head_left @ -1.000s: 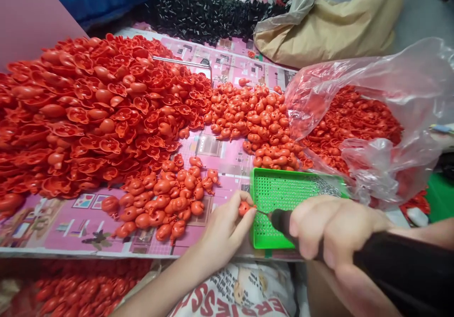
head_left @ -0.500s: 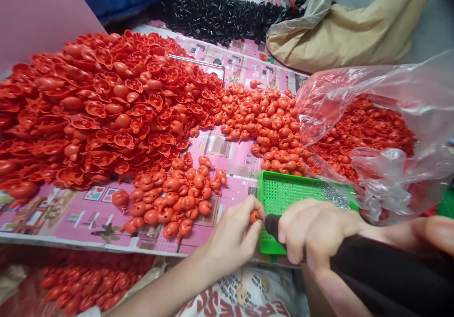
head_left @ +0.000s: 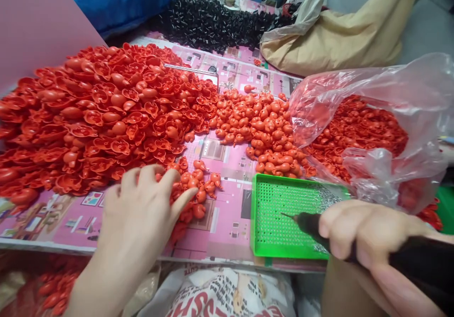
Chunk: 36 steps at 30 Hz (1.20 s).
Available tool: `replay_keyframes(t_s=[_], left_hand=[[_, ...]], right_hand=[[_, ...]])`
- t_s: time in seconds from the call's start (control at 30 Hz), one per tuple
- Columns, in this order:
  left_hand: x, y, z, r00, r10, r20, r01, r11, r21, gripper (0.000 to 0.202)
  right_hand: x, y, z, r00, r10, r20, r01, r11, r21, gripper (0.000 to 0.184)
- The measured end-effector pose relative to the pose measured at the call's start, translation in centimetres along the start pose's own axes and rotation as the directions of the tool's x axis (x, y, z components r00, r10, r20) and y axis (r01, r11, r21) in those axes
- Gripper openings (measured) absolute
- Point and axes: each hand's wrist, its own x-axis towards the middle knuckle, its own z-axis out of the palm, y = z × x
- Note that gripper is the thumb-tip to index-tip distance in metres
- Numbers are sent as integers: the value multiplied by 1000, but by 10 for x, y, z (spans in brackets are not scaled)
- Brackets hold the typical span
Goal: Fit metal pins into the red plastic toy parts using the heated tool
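Observation:
My left hand (head_left: 138, 217) is spread over a small cluster of glossy red-orange rounded plastic pieces (head_left: 200, 184), hiding part of it. Its fingers are apart, and I see nothing held between them. My right hand (head_left: 369, 232) is wrapped around a black electric screwdriver (head_left: 309, 223) with a thin pointed bit. The bit points left, above the green perforated tray (head_left: 291, 250). Small silver screws (head_left: 328, 195) lie heaped toward the tray's right end, and others seem to sit in its holes.
A tall heap of red half-shells (head_left: 117, 113) covers the left of the table. More joined pieces (head_left: 271, 123) lie behind the tray, beside a clear plastic bag (head_left: 386, 161) of red parts. Black parts (head_left: 220, 21) and a tan sack (head_left: 329, 40) are at the back.
My left hand has moved left from the screwdriver tip to the cluster, opening and no longer holding the red piece. The screwdriver has shifted right. The view has moved slightly.

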Motion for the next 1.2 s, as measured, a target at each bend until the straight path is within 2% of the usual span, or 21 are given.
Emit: replay_keyframes(t_s=[0.03, 0.1, 0.13, 0.17, 0.27, 0.37, 0.5, 0.6, 0.67, 0.77, 0.83, 0.93, 1.0, 1.03, 1.13, 1.2], left_hand=[[7, 7, -2, 999, -14, -41, 16, 999, 48, 31], [24, 31, -2, 995, -31, -90, 34, 999, 35, 30], [35, 47, 1, 996, -23, -84, 23, 1000, -2, 28], [45, 64, 6, 998, -1, -58, -1, 999, -45, 27], [73, 107, 25, 996, 93, -17, -94, 981, -170, 28], [87, 125, 41, 992, 126, 18, -117, 958, -263, 25], [92, 122, 46, 986, 157, 58, -130, 939, -319, 18], [88, 115, 34, 987, 148, 62, -111, 909, -402, 20], [78, 110, 20, 990, 139, 14, -116, 873, -474, 21], [54, 98, 2, 981, 173, -92, -193, 768, -611, 16], [33, 88, -1, 973, 212, -88, -207, 648, -733, 17], [2, 76, 13, 954, 283, 100, -55, 492, -869, 17], [-13, 74, 29, 910, 343, 232, 59, 448, -892, 15], [-19, 75, 37, 893, 363, 266, 90, 436, -896, 14], [-29, 81, 54, 881, 377, 285, 123, 397, -909, 12], [-31, 86, 58, 887, 369, 279, 132, 375, -918, 11]], right_hand=[[0, 4, 5, 1000, -2, -14, 2, 1000, -3, 21], [-2, 15, 19, 993, -5, -120, 5, 1000, 1, 15], [-3, 22, 27, 979, 9, -204, -5, 1000, 19, 14], [-3, 29, 34, 971, 11, -239, -1, 999, 40, 13], [-4, 51, 49, 976, 36, -215, -25, 998, 55, 12], [-5, 64, 53, 979, 71, -190, -74, 997, -6, 11], [-6, 67, 52, 976, 89, -200, -97, 995, -28, 10], [-7, 67, 52, 974, 86, -207, -97, 995, -39, 12], [-7, 68, 52, 975, 92, -202, -108, 992, -66, 13], [-6, 70, 53, 971, 111, -213, -135, 986, -101, 12], [-6, 66, 53, 967, 111, -229, -135, 987, -89, 16], [-5, 46, 50, 961, 88, -261, -106, 993, -58, 19], [-4, 26, 44, 969, 61, -239, -78, 995, -64, 20], [-4, 16, 40, 976, 51, -212, -68, 995, -70, 21], [-1, -5, 30, 999, 42, -17, -42, 998, -46, 19], [3, -10, 28, 988, 12, 152, -11, 1000, -8, 12]])
